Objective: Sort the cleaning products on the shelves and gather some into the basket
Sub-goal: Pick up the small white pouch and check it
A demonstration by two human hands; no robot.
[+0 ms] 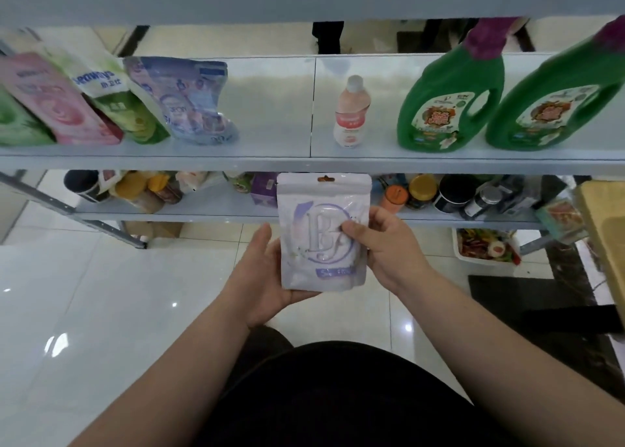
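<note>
I hold a white and lilac pouch [321, 209] upright in front of the shelves, below the middle shelf [270, 135]. My left hand [267, 277] cups its bottom left corner from behind. My right hand [389, 247] grips its right edge, thumb on the front. On the middle shelf stand a pink refill bag [57, 101], a green and white bag [111, 91] and a blue pouch [189, 101] at the left. A small pink bottle [351, 111] stands right of centre, and two green jugs [446, 98] [554, 101] at the right. No basket is visible.
The lower shelf [209, 209] carries several jars, cans and small boxes. A white tray of mixed items [487, 247] sits on the floor at the right, beside a dark mat [527, 297]. A wooden board edge [605, 230] juts in at the far right. Glossy white tiles cover the floor.
</note>
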